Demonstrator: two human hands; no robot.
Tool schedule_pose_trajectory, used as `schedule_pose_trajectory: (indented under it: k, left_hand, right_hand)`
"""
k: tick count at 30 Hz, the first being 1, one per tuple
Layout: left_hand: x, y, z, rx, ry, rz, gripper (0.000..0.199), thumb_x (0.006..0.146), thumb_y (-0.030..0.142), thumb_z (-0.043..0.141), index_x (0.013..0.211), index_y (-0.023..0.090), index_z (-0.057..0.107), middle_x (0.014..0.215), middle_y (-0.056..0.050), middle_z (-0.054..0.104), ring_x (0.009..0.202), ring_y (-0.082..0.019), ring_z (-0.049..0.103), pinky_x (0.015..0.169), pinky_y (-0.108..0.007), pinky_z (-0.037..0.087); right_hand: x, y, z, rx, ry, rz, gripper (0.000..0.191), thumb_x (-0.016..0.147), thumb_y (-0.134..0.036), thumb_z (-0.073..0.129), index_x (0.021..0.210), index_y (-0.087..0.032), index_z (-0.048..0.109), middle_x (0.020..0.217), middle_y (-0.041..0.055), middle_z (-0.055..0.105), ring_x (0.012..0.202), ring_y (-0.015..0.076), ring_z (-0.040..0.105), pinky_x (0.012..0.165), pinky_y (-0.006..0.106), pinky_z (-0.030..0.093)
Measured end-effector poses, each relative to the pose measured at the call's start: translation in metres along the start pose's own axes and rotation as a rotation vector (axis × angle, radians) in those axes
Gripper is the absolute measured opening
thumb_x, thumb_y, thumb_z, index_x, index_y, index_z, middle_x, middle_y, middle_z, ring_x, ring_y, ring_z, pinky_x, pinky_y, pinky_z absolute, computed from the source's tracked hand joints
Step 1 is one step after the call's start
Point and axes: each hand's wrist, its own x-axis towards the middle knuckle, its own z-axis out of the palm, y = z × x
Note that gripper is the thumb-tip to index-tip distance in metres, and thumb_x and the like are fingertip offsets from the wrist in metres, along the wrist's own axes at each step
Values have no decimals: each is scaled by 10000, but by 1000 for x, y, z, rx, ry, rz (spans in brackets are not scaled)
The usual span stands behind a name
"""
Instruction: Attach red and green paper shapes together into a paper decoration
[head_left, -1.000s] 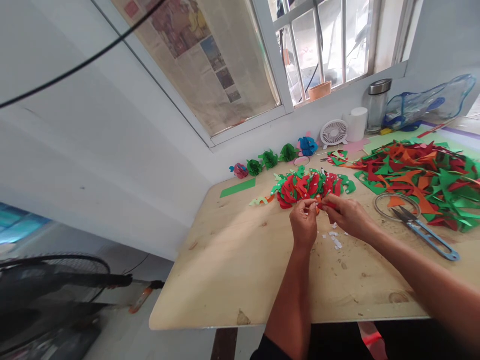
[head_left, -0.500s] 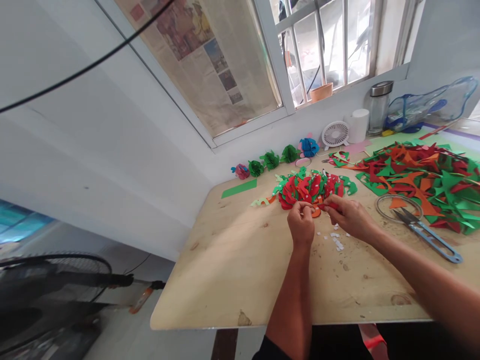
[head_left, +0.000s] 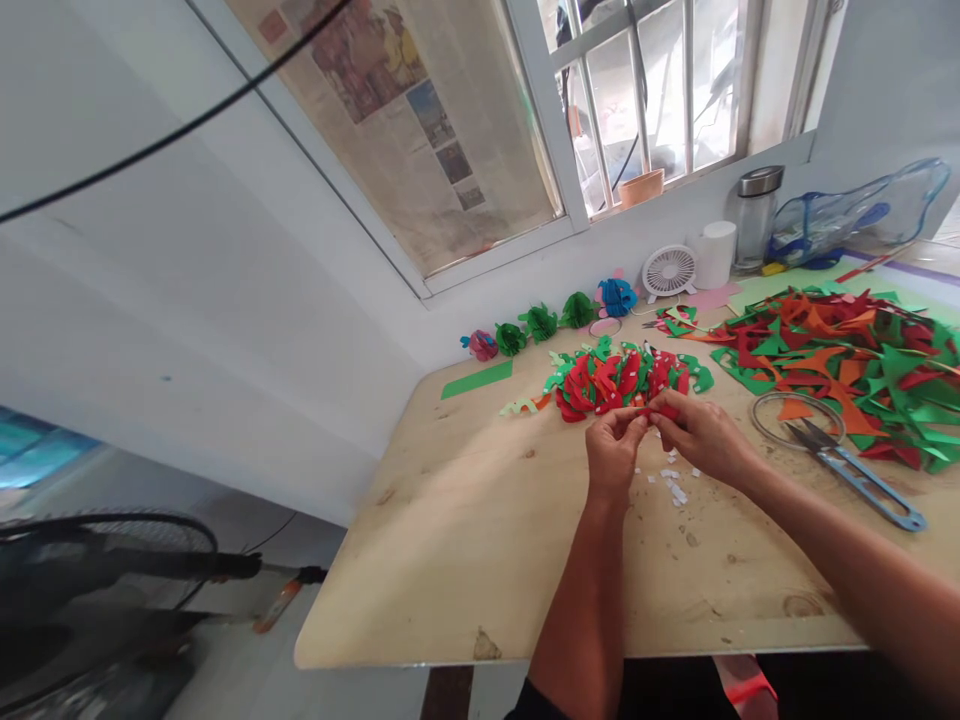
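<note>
Both hands meet over the wooden table, just in front of a heap of red and green paper cutouts [head_left: 604, 378] dotted with small white squares. My left hand [head_left: 613, 445] is closed in a pinch on the left end of a small red paper piece [head_left: 661, 408]. Fingers of my right hand [head_left: 701, 432] pinch the same piece from the right side. Much of the paper is hidden by the fingers. Below the hands, small white paper bits [head_left: 676, 490] lie scattered on the wood.
Blue thread snips [head_left: 874, 488] and a metal ring [head_left: 757, 415] lie right of my hands, beside a large pile of paper scraps [head_left: 892, 360]. Along the wall stand green paper balls [head_left: 540, 320], a small white fan [head_left: 670, 270] and a glass jar [head_left: 756, 225]. A green strip [head_left: 477, 379] lies left.
My left hand has moved slightly right, closer to the right hand, and its fingers now meet the red paper. The orange piece seen between the hands before is now out of sight.
</note>
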Motion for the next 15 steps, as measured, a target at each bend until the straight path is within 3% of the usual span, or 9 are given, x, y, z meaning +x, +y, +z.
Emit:
schedule_pose_trajectory:
  k: [5, 10, 15]
  left_hand:
    - [2, -3, -1, -20, 77, 45, 217, 598, 273, 713, 734, 111, 665, 617, -21, 646, 566, -111, 587, 585, -239, 477]
    - [2, 3, -2, -105, 133, 8, 264, 592, 301, 722, 752, 102, 658, 620, -28, 646, 531, -105, 584, 548, -235, 486]
    - [4, 2, -2, -159, 169, -13, 293, 574, 307, 737, 769, 103, 657, 611, -20, 642, 533, -105, 594, 571, -241, 498]
  right_hand:
    - [1, -1, 1, 187, -83, 12, 201, 820, -364, 494, 895, -184, 539, 505, -34, 577, 449, 121, 520, 445, 225, 371]
    - [1, -2, -2, 415, -198, -17, 345, 828, -417, 494, 1038, -148, 546, 611, 16, 617, 510, 133, 548, 468, 248, 434]
    - [2, 5, 0, 505, -207, -6, 339, 856, -362, 446, 1096, -143, 540, 634, 30, 622, 516, 128, 544, 466, 252, 446]
